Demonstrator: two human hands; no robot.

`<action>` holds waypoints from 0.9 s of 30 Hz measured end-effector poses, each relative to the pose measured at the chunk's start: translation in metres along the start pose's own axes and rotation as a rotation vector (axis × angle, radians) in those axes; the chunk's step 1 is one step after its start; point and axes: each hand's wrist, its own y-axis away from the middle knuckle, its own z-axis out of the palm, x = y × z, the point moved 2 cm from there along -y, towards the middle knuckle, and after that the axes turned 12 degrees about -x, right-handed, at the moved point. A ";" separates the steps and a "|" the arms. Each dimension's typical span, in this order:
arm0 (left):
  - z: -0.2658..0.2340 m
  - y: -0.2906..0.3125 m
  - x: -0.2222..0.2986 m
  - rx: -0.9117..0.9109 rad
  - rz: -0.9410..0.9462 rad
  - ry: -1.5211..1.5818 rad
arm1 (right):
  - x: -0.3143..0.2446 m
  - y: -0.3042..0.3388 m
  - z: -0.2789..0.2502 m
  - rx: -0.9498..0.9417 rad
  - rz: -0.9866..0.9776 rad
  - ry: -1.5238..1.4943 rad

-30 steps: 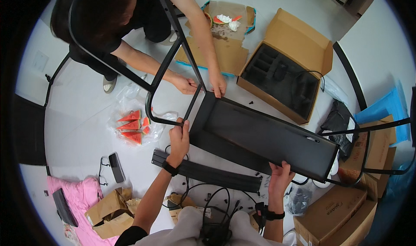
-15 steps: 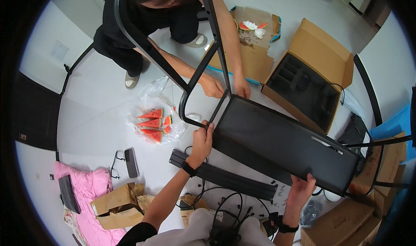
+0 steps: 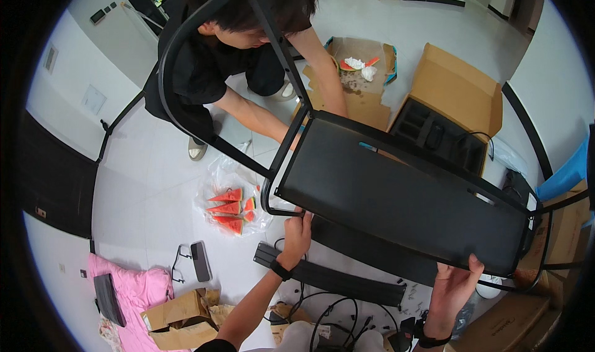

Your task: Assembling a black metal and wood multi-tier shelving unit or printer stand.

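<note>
Watermelon slices (image 3: 228, 207) on clear plastic bag (image 3: 217, 177); phone (image 3: 200, 261) on pale floor (image 3: 145, 197); pink cloth (image 3: 141, 286); open cardboard box (image 3: 462, 86)

I see a shelf panel (image 3: 396, 197) spanning a tubular frame (image 3: 229, 151), a co-worker (image 3: 195, 73) behind its left end. On the near side, a long bar (image 3: 334, 282) lies on the floor (image 3: 139, 203). Leftward, watermelon slices (image 3: 227, 207) lie on a plastic bag (image 3: 217, 174); nearer, a smartphone (image 3: 201, 262). Behind the panel, tissues (image 3: 368, 73) rest on a cardboard sheet (image 3: 372, 106), left of a foam-lined carton (image 3: 455, 85).

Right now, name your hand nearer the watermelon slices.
Left. The left hand is right of the watermelon slices, on the black frame; the right hand is farther right, at the black panel.
</note>
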 end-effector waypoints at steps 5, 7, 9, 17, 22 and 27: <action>0.003 0.001 -0.007 -0.016 -0.024 0.017 | 0.003 -0.002 0.010 0.038 -0.002 0.028; 0.004 0.000 -0.025 -0.008 0.045 -0.044 | 0.006 -0.005 0.001 -0.067 0.025 0.000; 0.003 0.001 -0.019 0.049 0.074 -0.058 | 0.009 -0.007 -0.018 -0.052 0.054 0.030; 0.000 -0.005 -0.011 0.007 -0.015 0.257 | 0.054 -0.015 -0.086 -0.022 0.119 0.277; -0.003 -0.002 -0.014 -0.072 -0.018 0.266 | 0.063 -0.022 -0.089 -0.126 0.143 0.339; -0.004 0.002 -0.023 -0.121 -0.058 0.253 | 0.072 -0.028 -0.082 -0.108 0.166 0.280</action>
